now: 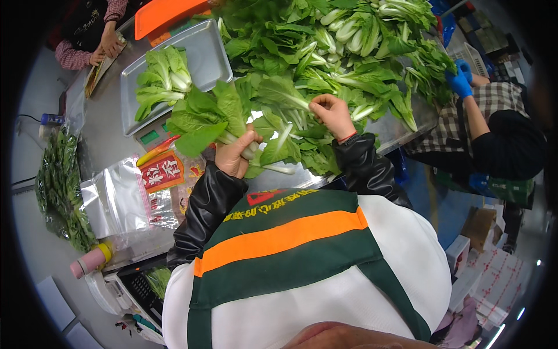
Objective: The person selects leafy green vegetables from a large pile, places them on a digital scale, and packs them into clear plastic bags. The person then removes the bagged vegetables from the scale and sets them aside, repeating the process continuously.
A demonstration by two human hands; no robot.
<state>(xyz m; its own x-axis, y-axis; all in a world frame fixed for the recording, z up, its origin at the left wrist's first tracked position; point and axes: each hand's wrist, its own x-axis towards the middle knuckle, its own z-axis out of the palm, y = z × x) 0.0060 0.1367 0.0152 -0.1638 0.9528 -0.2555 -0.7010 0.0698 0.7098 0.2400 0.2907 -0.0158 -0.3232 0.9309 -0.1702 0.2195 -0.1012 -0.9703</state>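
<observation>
My left hand (236, 152) grips a small bunch of leafy greens (205, 118) by its pale stalks, the leaves pointing up and left. Between the thumb and fingers of my right hand (333, 115) is the white stalk of a single green leaf (279, 91). Under and beyond both hands spreads a big heap of pale-stemmed greens (348, 35) on a metal table. Several loose leaves (283, 144) lie between my hands. Left of the held bunch, a metal tray (209, 48) on a scale with a green display (149, 136) carries more greens (168, 78).
Printed plastic bags (168, 179) lie left of my left forearm. A wrapped bundle of greens (61, 187) and a pink bottle (89, 261) are farther left. A co-worker's blue-gloved hands (460, 80) handle greens at right. Another person's hands (109, 46) hold a bundle at upper left.
</observation>
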